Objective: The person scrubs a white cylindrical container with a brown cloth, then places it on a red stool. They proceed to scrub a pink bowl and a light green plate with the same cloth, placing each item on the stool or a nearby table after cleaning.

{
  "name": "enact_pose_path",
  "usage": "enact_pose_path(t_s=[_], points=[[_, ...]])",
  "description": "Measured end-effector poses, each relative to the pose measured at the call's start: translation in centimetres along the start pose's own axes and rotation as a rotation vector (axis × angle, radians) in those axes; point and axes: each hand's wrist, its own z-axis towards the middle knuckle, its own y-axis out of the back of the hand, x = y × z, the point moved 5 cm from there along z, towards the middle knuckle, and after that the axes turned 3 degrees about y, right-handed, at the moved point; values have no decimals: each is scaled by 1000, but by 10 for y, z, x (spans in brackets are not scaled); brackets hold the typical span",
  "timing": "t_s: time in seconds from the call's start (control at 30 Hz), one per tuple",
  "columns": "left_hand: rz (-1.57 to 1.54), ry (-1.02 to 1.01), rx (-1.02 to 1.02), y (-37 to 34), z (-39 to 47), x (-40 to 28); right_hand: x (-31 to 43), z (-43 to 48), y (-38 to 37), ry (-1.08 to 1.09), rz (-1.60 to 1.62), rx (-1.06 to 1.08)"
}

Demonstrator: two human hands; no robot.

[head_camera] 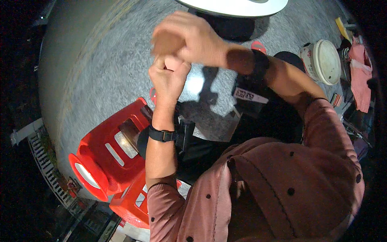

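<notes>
My left hand is curled into a fist in front of me, thumb side up. My right hand, blurred by motion, is curled just beyond it and touches or overlaps its top. Whether anything small is pinched between the two hands cannot be seen. Black straps circle both wrists; the left one has a buckle and a dark device beside it. Below the hands, light and shadow fall on the grey ground.
Two red plastic chairs stand at my left. The edge of a white round tabletop lies ahead. To the right are a lidded white bucket and a pink cloth. A red slipper shows near the table.
</notes>
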Motion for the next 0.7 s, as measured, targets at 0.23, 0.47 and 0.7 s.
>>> enact_pose_path(t_s=[0.23,0.47,0.7], points=[[10,-416,-67,5,-11,-30,-32,6,11,-475,331,-64],[-65,-302,-56,0,-8,-19,13,2,1,121,96,113],[-8,-403,-20,4,-12,-33,-36,3,10,-517,265,32]])
